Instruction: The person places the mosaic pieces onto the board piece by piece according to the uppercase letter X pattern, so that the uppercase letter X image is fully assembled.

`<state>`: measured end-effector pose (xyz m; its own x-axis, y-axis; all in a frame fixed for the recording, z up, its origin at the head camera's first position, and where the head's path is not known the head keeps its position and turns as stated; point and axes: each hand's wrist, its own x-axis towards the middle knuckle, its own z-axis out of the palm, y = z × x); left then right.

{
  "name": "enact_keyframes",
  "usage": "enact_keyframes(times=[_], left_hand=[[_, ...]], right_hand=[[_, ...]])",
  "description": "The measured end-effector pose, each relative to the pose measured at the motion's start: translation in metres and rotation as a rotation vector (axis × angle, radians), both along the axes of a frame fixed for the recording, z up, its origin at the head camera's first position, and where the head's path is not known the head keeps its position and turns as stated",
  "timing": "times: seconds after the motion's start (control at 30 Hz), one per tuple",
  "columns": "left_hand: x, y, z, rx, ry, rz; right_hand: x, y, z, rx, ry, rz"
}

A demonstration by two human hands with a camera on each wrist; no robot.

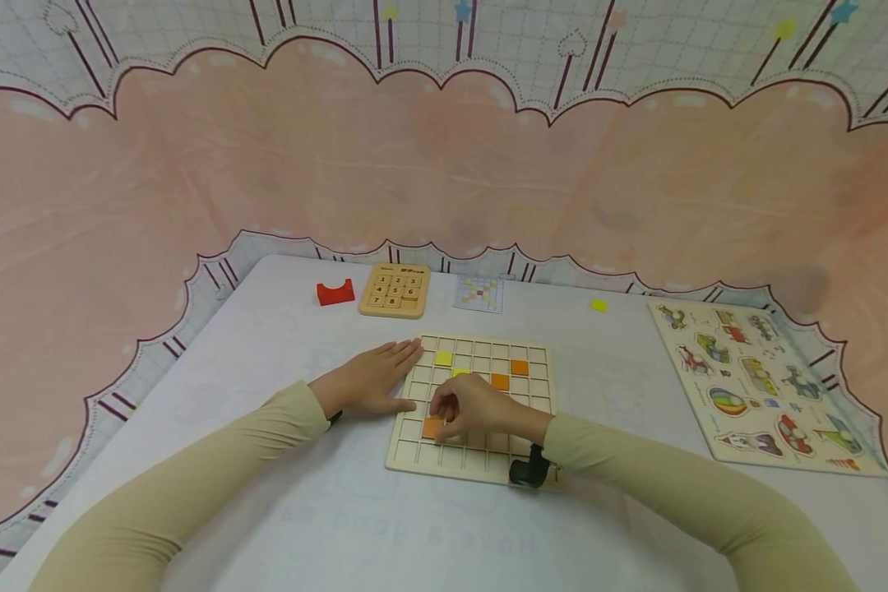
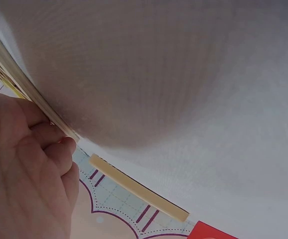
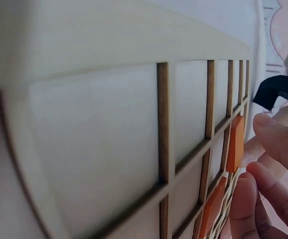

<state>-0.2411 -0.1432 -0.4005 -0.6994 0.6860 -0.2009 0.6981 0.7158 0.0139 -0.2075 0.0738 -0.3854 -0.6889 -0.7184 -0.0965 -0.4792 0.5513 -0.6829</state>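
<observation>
A wooden grid board (image 1: 410, 452) lies on the table with orange and yellow square tiles in some cells. My left hand (image 1: 373, 378) is stretched out at its left edge, fingertips at the upper corner, thumb pointing toward the grid. From the left wrist, that hand (image 2: 29, 164) meets the board's side (image 2: 49, 107). Low over the grid, my right hand (image 1: 477, 407) has thumb and index finger at two sides of an orange tile (image 1: 432, 428). In the right wrist view, the thumb and fingertips stand apart just above this tile (image 3: 236, 144); a second orange tile (image 3: 213, 209) lies closer.
Behind the board are a red curved block (image 1: 335, 293), a wooden number puzzle (image 1: 372, 302), a small pattern card (image 1: 478, 293) and a loose yellow tile (image 1: 598, 305). A picture puzzle board (image 1: 699, 403) lies at the right.
</observation>
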Motion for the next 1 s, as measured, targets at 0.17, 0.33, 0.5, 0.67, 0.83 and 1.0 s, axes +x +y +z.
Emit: enact_keyframes(times=[0.17, 0.33, 0.5, 0.67, 0.83, 1.0], left_hand=[[0.0003, -0.0004, 0.0004, 0.001, -0.004, 0.007], [0.0012, -0.0002, 0.0011, 0.01, -0.013, 0.007], [0.0017, -0.0004, 0.0013, 0.009, -0.015, 0.01], [0.0019, -0.0003, 0.0015, 0.01, -0.022, 0.015], [0.0017, 0.0002, 0.0016, 0.009, -0.023, 0.015], [0.0006, 0.0006, -0.0003, 0.007, -0.015, 0.01]], right_hand=[[-0.0019, 0.0017, -0.0001, -0.003, -0.025, 0.03], [-0.0017, 0.0026, -0.0009, 0.007, -0.049, 0.063], [-0.0013, 0.0025, -0.0009, 0.003, -0.057, 0.066], [-0.0013, 0.0023, -0.0015, -0.007, -0.072, 0.071], [-0.0018, 0.0033, -0.0025, -0.025, -0.075, 0.075], [-0.0039, 0.0097, -0.0061, -0.062, -0.084, 0.073]])
